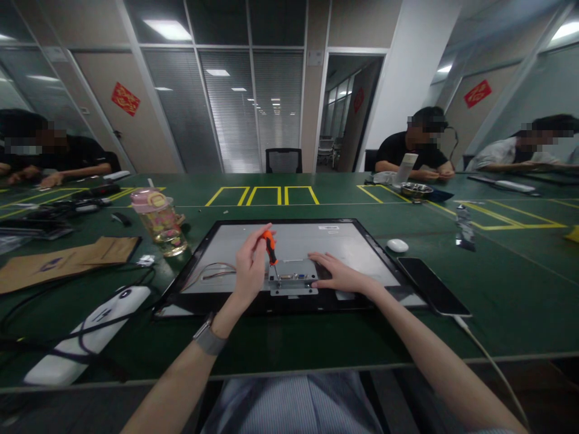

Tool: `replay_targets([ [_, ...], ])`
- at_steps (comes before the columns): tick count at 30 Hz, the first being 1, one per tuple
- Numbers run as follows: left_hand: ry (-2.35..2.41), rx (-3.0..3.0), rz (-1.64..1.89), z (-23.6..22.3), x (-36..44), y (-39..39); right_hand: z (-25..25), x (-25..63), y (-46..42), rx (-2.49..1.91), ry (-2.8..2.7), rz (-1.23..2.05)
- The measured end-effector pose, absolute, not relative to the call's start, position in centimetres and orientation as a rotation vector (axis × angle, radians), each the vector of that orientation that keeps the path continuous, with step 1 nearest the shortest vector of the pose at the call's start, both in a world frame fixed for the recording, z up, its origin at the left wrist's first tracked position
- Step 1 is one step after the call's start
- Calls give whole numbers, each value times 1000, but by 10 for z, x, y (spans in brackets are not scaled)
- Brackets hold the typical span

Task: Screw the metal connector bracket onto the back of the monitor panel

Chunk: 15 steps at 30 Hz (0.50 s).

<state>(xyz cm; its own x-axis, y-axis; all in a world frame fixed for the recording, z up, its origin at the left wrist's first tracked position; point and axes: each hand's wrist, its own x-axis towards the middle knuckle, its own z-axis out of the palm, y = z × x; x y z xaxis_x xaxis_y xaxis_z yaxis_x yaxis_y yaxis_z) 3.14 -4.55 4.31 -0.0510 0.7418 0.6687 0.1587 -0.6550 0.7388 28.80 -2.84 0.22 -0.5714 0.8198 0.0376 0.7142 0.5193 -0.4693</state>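
Observation:
A flat display panel [357, 248] with a black frame and pale grey back lies on the green table in front of me. On its near half sits a metal bracket [294, 290] with video ports along one side. My left hand [251, 265] is closed round the orange and black handle of a screwdriver [270, 246], whose shaft points down to the bracket's left part. My right hand [337, 274] lies with fingers stretched out against the bracket's right side. Thin coloured wires [217, 271] rest on the panel, left of my left hand.
Left stand a pink-lidded drink bottle [160, 223], a brown paper bag [72, 259] and a white power strip [90, 334] with black cables. At right lie a phone [432, 284] on a cable and a white earbud case [397, 245]. Several people sit across the table.

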Motion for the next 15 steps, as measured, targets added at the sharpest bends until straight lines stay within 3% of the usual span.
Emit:
replay_targets([
  [15, 937, 1859, 1773, 44, 32, -46, 2, 289, -28, -1301, -2504, 605],
])
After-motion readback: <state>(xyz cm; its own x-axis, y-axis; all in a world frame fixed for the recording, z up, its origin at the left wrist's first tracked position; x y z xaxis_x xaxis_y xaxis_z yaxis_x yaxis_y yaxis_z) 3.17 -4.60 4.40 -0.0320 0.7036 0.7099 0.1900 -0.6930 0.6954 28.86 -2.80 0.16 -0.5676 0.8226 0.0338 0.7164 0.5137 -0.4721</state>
